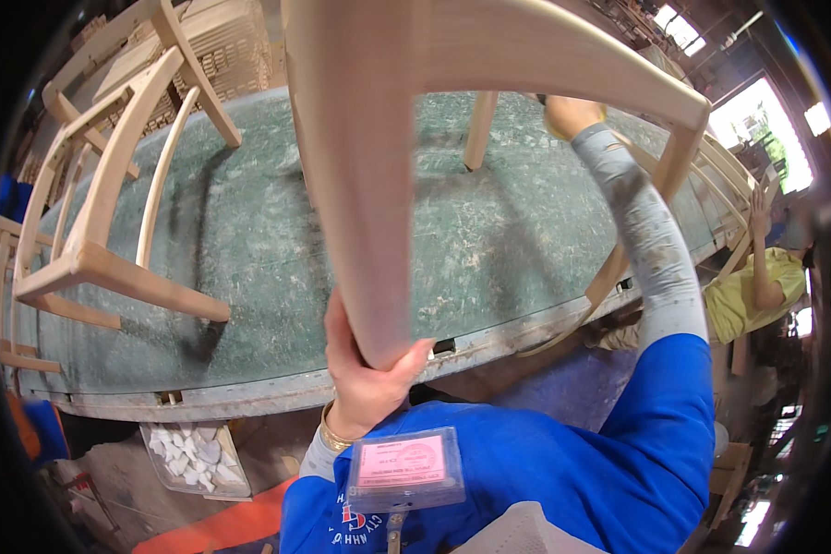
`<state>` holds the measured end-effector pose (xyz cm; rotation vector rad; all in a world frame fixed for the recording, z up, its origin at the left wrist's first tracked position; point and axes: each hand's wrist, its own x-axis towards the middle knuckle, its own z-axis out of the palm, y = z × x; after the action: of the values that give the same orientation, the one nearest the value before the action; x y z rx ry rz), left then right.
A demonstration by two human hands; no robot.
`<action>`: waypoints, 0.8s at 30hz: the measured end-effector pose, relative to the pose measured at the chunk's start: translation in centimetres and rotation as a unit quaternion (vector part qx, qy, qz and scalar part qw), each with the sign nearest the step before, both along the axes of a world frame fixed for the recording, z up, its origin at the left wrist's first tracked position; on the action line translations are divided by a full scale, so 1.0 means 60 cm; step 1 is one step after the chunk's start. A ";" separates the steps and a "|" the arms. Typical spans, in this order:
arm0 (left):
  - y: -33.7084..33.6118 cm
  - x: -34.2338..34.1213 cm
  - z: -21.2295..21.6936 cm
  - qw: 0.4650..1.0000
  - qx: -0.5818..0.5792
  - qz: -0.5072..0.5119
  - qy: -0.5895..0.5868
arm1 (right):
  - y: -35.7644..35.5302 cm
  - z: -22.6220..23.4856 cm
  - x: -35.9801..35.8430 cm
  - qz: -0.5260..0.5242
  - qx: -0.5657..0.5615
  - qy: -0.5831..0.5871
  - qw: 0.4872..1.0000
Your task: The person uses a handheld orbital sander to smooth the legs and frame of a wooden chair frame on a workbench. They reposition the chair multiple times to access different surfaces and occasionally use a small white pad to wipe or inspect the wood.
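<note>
A pale wooden chair frame [365,175] stands over the green-topped table, one part of it very close and blurred. My left hand [369,383] is wrapped round the lower end of that near part, just above the table's front edge. My right arm reaches past the frame to its far side. There my right hand [572,116] is closed, its fingers partly hidden behind the curved rail. Something dark and small shows at its fingertips, but I cannot make out what it is. A second wooden chair frame [92,249] lies on the table to the left.
The green table [249,277] has a metal front edge. Below it at left sits a clear tub [234,480] of white chunks. More chair frames [729,180] are at the right, near a person in a yellow shirt [757,300]. Stacked wooden pieces [226,46] rise behind the table.
</note>
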<state>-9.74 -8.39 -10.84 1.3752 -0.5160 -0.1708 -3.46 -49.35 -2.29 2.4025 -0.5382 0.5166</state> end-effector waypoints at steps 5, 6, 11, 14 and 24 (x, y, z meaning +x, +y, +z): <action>0.000 0.012 0.002 0.999 -0.020 -0.005 -0.031 | 0.034 0.014 -0.082 0.024 -0.004 0.080 0.996; 0.001 0.016 0.001 0.999 -0.016 0.009 -0.040 | 0.062 0.015 -0.109 0.011 0.022 0.098 0.995; 0.010 0.034 -0.019 0.997 -0.002 0.032 -0.077 | 0.240 -0.038 -0.286 -0.061 0.247 0.050 0.966; 0.023 0.054 -0.043 0.990 0.027 0.044 -0.134 | 0.303 -0.122 -0.407 -0.065 0.436 -0.065 0.895; 0.072 0.258 -0.280 0.978 0.068 0.082 -0.177 | 0.375 -0.222 -0.639 -0.340 0.529 -0.201 0.751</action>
<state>5.75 -4.10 -27.62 1.5864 -0.6920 0.1811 -41.79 -26.82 -15.63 2.7164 -2.3134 0.4316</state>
